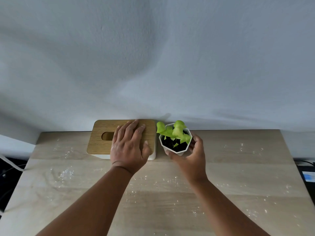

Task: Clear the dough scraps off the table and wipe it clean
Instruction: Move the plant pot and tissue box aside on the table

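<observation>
Left hand: the left hand [128, 147] lies flat, palm down, fingers spread a little, on the oak-veneer lid of the white rectangular tissue box [102, 142]; it pinches nothing.
Right hand: the right hand [190, 158] curls round the near and right sides of the white faceted plant pot [176, 149], thumb on the near rim, fingers wrapped on the right wall.
Tissue box: stands at the back edge of the pale wood-grain surface [162, 210], against the grey-white wall [153, 57]; its oval slot [107, 136] shows just left of the left hand.
Plant pot: just right of the tissue box, holding dark soil and bright green leaves [173, 131]; whether it rests on the surface or is lifted I cannot tell.
Dough scraps: small white dough crumbs [65, 173] lie scattered over the surface, to the left, to the right and on the near side of the tissue box.
Cable: a white cable [10, 163] hangs off the surface's left edge, well left of the tissue box.
</observation>
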### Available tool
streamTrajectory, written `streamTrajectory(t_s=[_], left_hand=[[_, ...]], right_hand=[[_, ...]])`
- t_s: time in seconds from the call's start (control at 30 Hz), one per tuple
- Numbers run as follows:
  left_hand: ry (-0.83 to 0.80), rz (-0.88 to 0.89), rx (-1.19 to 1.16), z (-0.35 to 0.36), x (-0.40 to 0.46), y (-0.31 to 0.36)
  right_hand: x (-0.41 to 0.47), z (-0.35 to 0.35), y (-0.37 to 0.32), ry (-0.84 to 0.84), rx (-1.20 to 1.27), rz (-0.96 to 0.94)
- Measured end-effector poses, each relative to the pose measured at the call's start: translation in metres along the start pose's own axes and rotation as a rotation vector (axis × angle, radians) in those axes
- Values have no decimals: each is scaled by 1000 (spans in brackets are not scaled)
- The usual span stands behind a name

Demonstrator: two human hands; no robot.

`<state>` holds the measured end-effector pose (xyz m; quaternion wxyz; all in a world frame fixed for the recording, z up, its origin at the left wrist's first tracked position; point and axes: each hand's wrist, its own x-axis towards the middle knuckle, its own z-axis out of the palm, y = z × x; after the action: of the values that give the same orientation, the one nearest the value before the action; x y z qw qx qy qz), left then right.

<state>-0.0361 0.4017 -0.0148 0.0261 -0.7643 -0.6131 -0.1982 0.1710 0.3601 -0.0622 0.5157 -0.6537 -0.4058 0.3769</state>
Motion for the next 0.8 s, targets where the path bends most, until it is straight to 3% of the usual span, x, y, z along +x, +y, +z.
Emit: streamTrajectory(t_s=[0.47,0.8], left_hand=[[-65,-37,18,-9,0,6],[-124,-74,26,-15,1,13]], right_hand=[[7,-72,8,92,-24,-76],[27,-146,20,260,-16,-86]])
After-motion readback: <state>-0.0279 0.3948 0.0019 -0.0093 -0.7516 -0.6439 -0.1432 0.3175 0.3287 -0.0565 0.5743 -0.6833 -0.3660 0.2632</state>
